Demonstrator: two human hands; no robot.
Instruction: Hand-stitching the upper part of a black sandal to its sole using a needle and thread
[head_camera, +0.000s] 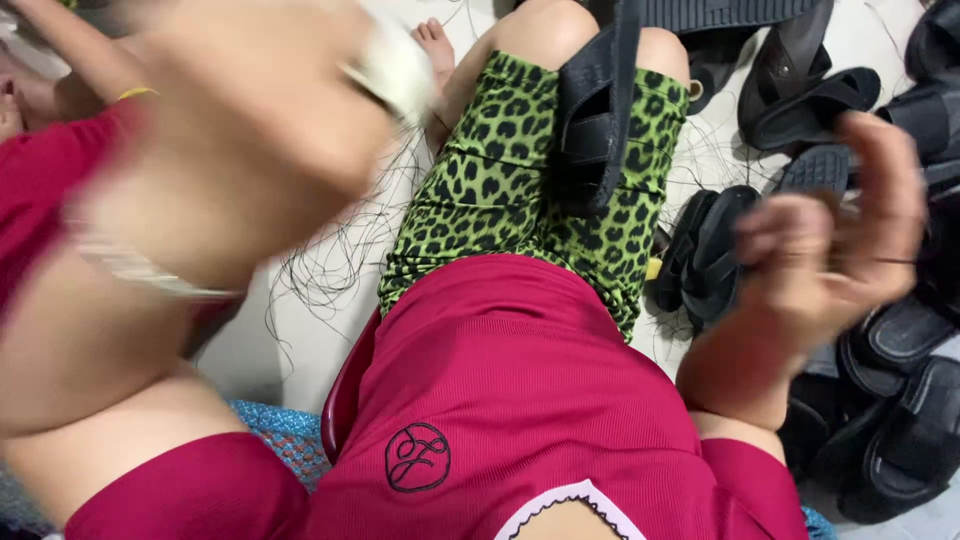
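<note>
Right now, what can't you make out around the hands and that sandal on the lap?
- Left hand, head view: motion-blurred; the whitish thing at its fingers is unclear.
- Right hand: blurred; whether it pinches a thread is too fine to tell.
- Black sandal on the lap: its top is cut off by the frame edge.

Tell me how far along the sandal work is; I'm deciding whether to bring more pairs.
Nothing shows as finished. In hand: one black sandal rests across the lap, the right hand pinches a thin thread, and the blurred left hand is raised with something pale. Left: a heap of black sandals on the floor at the right, beside loose threads.
</note>
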